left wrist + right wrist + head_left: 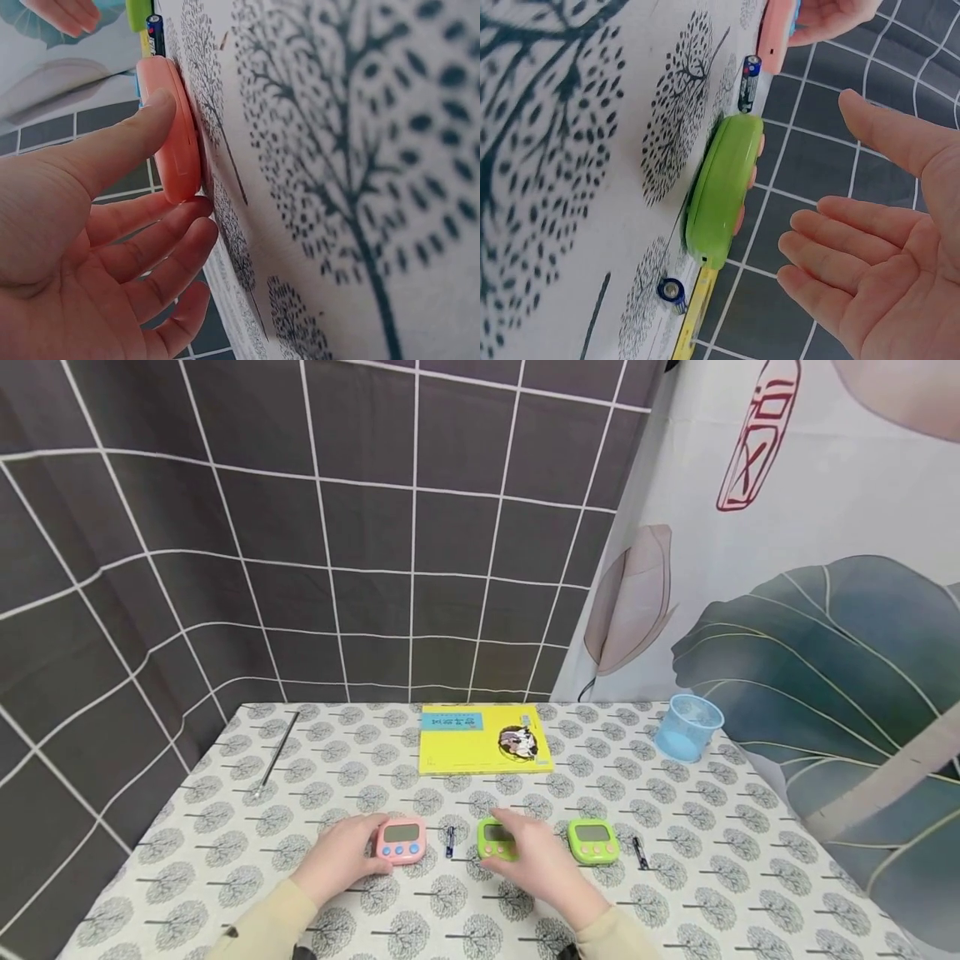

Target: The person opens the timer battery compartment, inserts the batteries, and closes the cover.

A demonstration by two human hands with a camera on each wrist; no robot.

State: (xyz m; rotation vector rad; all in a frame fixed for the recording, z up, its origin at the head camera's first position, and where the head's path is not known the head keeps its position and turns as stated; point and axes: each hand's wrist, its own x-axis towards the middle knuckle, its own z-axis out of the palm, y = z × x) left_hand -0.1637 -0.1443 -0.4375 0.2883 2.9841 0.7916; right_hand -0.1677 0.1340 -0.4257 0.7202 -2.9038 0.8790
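My left hand [345,853] holds a pink digital timer [401,841] at its left side. In the left wrist view the thumb [159,112] presses the timer's edge and the other fingers curl behind and below it. The right hand [531,857] is over a green digital timer [491,852], covering part of its screen. Its fingers are spread and apart from the green timer [721,191] seen in the right wrist view. One small battery [450,842] lies between the pink and green timers. A second green timer [593,842] sits to the right, with another battery [640,852] beyond it.
A yellow book [465,753] lies flat at the back middle of the patterned tablecloth [405,935]. At the back right stands a translucent blue cup [684,737]. A thin dark rod [277,752] lies at the back left. Dark grid fabric [360,527] hangs behind the table.
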